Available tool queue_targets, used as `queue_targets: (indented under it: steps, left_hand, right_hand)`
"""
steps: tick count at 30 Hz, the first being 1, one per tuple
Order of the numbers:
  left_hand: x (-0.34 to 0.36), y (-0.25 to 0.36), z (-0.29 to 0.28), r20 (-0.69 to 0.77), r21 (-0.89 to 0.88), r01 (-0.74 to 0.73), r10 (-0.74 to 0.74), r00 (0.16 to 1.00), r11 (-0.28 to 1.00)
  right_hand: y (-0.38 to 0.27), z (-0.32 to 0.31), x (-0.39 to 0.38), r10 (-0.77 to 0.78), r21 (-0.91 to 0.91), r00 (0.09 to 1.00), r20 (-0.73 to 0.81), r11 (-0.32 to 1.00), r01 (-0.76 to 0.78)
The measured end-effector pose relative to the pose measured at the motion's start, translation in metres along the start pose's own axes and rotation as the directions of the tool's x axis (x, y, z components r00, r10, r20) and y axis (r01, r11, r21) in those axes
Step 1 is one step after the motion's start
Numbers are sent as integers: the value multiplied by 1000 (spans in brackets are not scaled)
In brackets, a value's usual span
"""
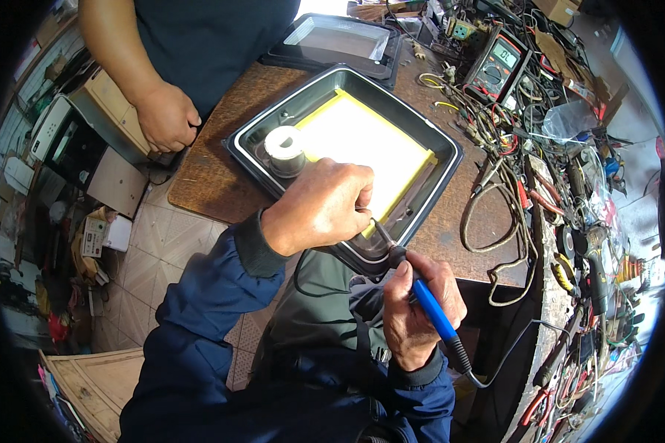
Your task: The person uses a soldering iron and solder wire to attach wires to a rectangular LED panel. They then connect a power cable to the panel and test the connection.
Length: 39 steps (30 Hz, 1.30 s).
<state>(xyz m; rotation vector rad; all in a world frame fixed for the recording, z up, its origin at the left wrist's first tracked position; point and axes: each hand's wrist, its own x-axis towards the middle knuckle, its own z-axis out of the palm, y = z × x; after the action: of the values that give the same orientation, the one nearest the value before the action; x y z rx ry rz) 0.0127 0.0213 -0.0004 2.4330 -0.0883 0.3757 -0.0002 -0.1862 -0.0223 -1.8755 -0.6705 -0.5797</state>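
A black plastic tray point(234, 144) holds a glaring white panel point(369, 140) with yellow edges and a spool of solder wire point(285, 162) at its left. My left hand point(321, 207) is closed over the tray's near part, fingertips pinched beside the iron's tip; what they hold, if anything, is too small to make out. My right hand point(421, 310) grips a soldering iron point(434, 310) with a blue handle and cable, its metal tip pointing up-left at the panel's near corner, close to my left fingertips.
Another person's hand point(168, 118) hangs left of the wooden bench point(214, 184). A dark lid point(288, 55) lies behind the tray. A multimeter point(495, 66), tangled cables point(488, 221) and hand tools point(561, 251) crowd the right side. A wooden board point(89, 391) is at lower left.
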Motion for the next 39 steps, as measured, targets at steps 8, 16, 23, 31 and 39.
queue_targets:
  steps: [8, 16, 23, 31, 39]
  left_hand:
    - [1, -3, 2, -10, -19, 1, -1, 1000, 1000]
    - [2, -5, 3, -4, -37, -49, 49, 999, 998]
    - [2, -9, 4, 14, -44, -43, 44, 999, 998]
    - [3, -7, 3, 33, -41, -12, 13, 999, 999]
    - [2, -9, 2, 42, -31, -24, 26, 999, 999]
  right_hand:
    - [0, 2, 1, -4, 13, 1000, -6, 1000, 4]
    - [0, 0, -1, 17, -13, 1000, 19, 1000, -17]
    - [0, 0, -1, 43, -11, 999, 25, 999, -42]
    - [1, 0, -1, 44, -14, 999, 14, 999, -43]
    - [-1, 1, -1, 42, 4, 999, 3, 999, -42]
